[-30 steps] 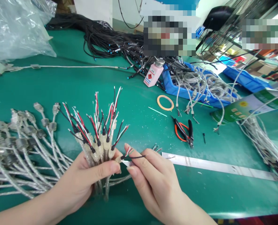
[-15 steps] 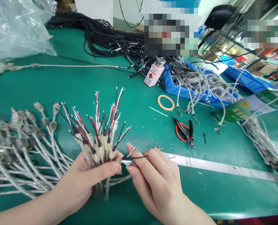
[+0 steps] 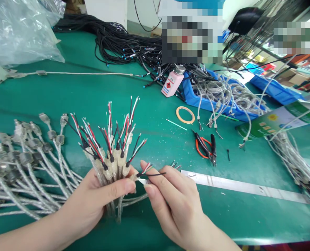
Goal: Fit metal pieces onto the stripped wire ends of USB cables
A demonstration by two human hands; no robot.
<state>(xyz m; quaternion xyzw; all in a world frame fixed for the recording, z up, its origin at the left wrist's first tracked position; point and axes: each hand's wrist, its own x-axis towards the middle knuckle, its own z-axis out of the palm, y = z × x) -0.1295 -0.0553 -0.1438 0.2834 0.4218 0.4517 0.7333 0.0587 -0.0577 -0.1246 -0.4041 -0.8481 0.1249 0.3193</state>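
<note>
My left hand (image 3: 108, 191) is wrapped round a bundle of clear-jacketed cables (image 3: 113, 170). Their stripped ends stick up, with red, white, black and green wires (image 3: 109, 139) fanned out above pale moulded collars. One cable end (image 3: 135, 176) from the bundle leans right, its thin wires lying across the fingers of my right hand (image 3: 170, 195). Pinched in that hand is a small silver, blade-like tool (image 3: 144, 181), its tip close to this cable's collar; most of it is hidden by my fingers. Left of the bundle, the cables' USB plugs (image 3: 26, 139) lie on the green table.
Orange-handled cutters (image 3: 206, 146), a tape roll (image 3: 185, 115) and a steel ruler (image 3: 238, 184) lie to the right. Behind are a pink bottle (image 3: 172, 83), a blue bin (image 3: 194, 99) of coiled cables and black cables (image 3: 113, 38). A plastic bag (image 3: 21, 31) sits back left.
The right thumb has shifted slightly right, and the silver tool's tip has drawn back a little from the leaning cable end. The left hand keeps its hold on the bundle.
</note>
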